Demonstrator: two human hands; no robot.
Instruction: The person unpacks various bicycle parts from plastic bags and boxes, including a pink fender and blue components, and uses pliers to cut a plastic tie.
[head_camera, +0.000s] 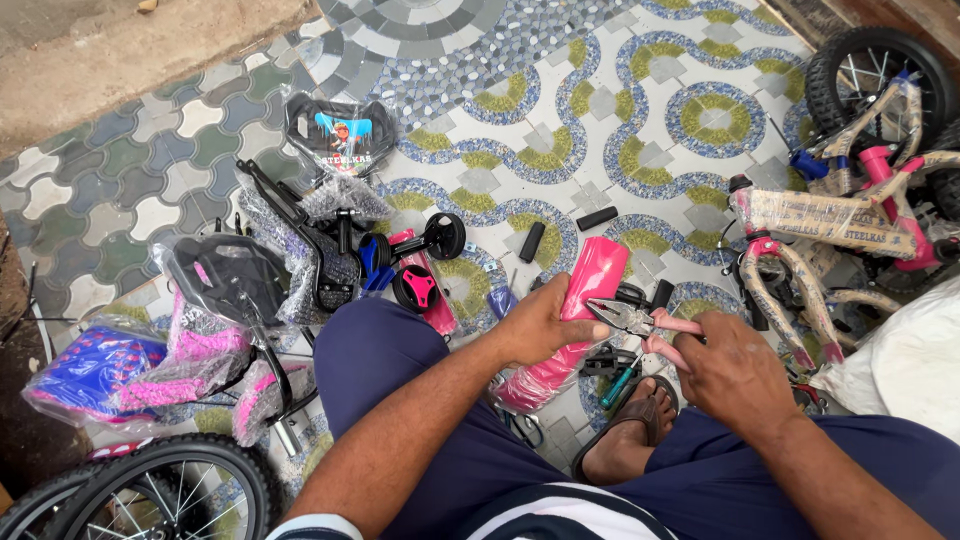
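At the far left, a blue and pink wrapped part (95, 375) and a black seat (228, 275) were noted on the patterned tile floor (640, 120), with two small black training wheels (430, 262) just beyond the knee. The left hand (545, 325) was closed around a glossy pink mudguard (570, 330), a long curved piece sheathed in clear plastic, held tilted over the lap. The right hand (735, 370) was clenched on pink-handled pliers (640, 322), whose steel nose was pressed to the mudguard. A paper-wrapped pink bicycle frame (840, 225) lay at the right.
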